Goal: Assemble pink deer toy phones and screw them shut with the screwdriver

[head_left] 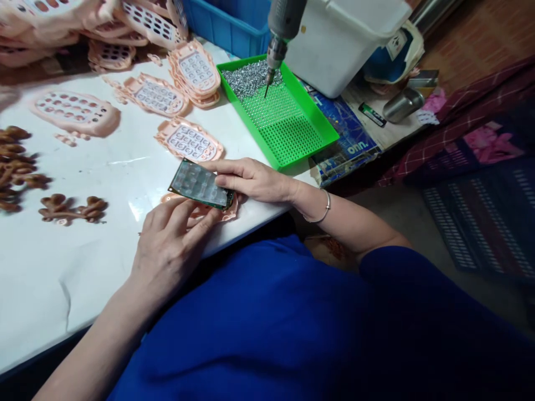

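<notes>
A green circuit board lies tilted over a pink plastic phone shell at the near edge of the white table. My right hand presses flat fingers on the board's right end. My left hand holds the shell and board from below, with its fingers curled under the near edge. Both hands meet around this one piece.
More pink keypad shells lie across the table and pile up at the back left. Brown plastic pieces sit at the left. A green tray holds several screws, with a hanging electric screwdriver above it. White and blue bins stand behind.
</notes>
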The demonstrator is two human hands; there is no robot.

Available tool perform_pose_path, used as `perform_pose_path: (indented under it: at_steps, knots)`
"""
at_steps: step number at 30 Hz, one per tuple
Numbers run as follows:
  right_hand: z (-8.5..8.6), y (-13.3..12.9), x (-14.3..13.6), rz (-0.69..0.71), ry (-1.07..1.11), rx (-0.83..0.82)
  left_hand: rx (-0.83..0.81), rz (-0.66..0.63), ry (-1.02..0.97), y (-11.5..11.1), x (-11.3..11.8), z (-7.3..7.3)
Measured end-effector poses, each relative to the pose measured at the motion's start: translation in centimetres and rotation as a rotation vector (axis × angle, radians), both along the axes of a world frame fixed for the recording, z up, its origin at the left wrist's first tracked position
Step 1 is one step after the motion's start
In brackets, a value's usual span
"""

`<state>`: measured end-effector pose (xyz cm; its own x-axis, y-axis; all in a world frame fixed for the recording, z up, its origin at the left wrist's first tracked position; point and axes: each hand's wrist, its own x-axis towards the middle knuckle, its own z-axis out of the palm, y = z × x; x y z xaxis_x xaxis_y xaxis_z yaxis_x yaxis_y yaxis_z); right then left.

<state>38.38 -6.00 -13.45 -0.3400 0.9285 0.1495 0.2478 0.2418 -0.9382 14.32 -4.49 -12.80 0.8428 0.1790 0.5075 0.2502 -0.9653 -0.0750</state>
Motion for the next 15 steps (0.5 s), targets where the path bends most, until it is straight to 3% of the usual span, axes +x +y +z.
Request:
perform_pose_path:
  at_steps: [6,9,15]
  knots:
    - [-1.1,-0.1,-0.1,0.007,-0.114,0.209,0.032,-0.010,0.005,0.2,0.1,0.3]
    - [-0.8,-0.4,-0.5,-0.034,-0.204,0.272,0.037,-0.019,-0.001,0.3,0.2,0.4]
    - [1.3,-1.1,-1.4,-0.131,-0.462,0.164,0.001,0.013,0.001,0.2,0.2,0.3]
